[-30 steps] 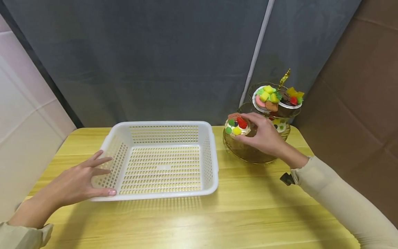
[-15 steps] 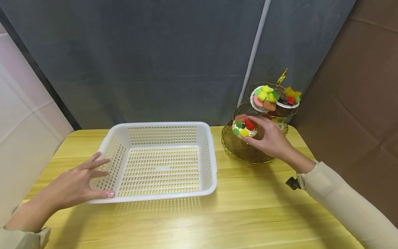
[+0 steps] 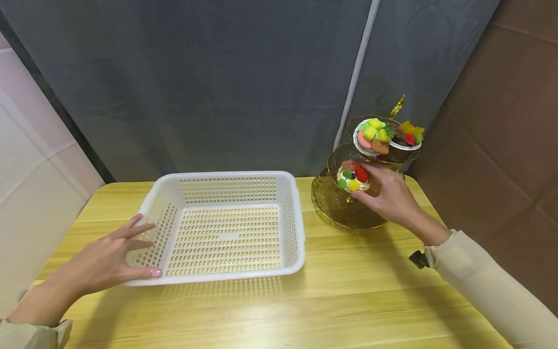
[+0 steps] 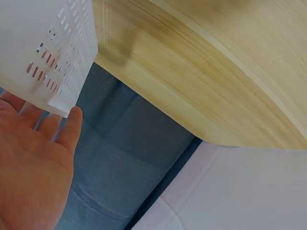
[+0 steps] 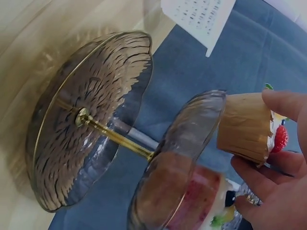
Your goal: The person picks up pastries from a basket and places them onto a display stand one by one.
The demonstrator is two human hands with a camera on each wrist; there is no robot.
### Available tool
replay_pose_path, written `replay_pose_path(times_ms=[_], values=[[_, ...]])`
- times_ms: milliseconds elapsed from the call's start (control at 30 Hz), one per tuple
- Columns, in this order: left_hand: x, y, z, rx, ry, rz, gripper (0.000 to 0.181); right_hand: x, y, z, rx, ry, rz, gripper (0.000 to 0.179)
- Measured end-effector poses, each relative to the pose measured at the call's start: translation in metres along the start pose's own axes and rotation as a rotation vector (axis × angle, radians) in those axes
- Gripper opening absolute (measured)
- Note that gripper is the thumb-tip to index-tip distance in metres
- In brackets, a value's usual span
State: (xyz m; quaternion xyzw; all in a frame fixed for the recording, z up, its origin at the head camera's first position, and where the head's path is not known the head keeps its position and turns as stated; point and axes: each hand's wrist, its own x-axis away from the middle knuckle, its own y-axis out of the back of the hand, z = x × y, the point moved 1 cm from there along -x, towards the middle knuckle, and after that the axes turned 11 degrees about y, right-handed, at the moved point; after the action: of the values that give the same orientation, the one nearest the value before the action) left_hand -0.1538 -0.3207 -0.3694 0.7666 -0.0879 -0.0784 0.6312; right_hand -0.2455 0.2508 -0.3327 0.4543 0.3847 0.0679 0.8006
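My right hand (image 3: 392, 196) pinches a cupcake (image 3: 352, 178) topped with a strawberry, green and yellow pieces and a biscuit. In the right wrist view its brown paper cup (image 5: 242, 127) is at the rim of the middle tier of a glass cake stand (image 5: 91, 120); whether it rests there I cannot tell. Another cupcake (image 5: 204, 189), pink-red with cream, sits on that tier, mostly hidden by my hand in the head view. My left hand (image 3: 102, 259) rests on the left rim of a white plastic basket (image 3: 218, 277), fingers spread and straight.
On the stand's top tier sit a cupcake with yellow cubes (image 3: 372, 137) and a chocolate one (image 3: 405, 143). The wide bottom tier (image 3: 348, 220) stands on the wooden table (image 3: 261, 315). A grey curtain (image 3: 218, 87) hangs behind; a brown cloth (image 3: 492, 121) is at right.
My right hand has moved the cupcake to the right, from the stand's left side further over the middle tier. The left hand stays on the basket rim.
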Motion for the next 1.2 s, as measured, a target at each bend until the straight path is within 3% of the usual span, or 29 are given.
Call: replay_pose_path(times_ms=[233, 500, 900, 1200], values=[[0.0, 0.002, 0.001, -0.005, 0.008, 0.006, 0.074, 0.002, -0.006, -0.008, 0.054, -0.006, -0.042, 0.066], [0.001, 0.0, 0.0, 0.0, 0.005, 0.008, 0.074, 0.004, -0.018, -0.012, 0.14, 0.092, -0.053, 0.066], [-0.001, 0.0, 0.0, -0.001, -0.003, 0.005, 0.074, 0.004, -0.016, -0.011, 0.221, 0.12, -0.016, 0.069], [0.0, 0.002, 0.001, -0.022, -0.008, -0.003, 0.074, 0.009, -0.006, -0.004, 0.233, 0.142, -0.019, 0.062]])
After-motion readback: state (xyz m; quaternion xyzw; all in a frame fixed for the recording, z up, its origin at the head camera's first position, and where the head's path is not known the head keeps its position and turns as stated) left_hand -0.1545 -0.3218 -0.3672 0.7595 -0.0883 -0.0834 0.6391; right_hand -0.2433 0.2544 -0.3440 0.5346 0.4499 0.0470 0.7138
